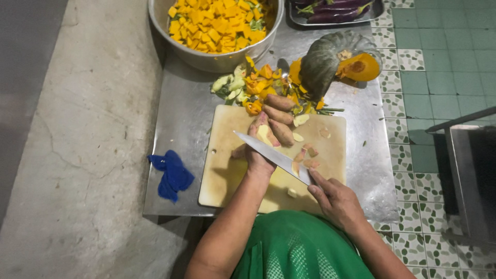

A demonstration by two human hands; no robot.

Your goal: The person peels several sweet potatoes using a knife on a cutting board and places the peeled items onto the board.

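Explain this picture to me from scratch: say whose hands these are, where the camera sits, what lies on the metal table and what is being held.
There is no machine here. One camera, worn on a person's head, looks down at that person's own two bare hands. The left hand holds a partly peeled sweet potato over a worn cutting board. The right hand grips a long kitchen knife, its blade lying across the left hand. Two more sweet potatoes and peel scraps lie on the board. Behind, on the steel table, stand a metal bowl of diced pumpkin, a cut green pumpkin, and a blue cloth at left.
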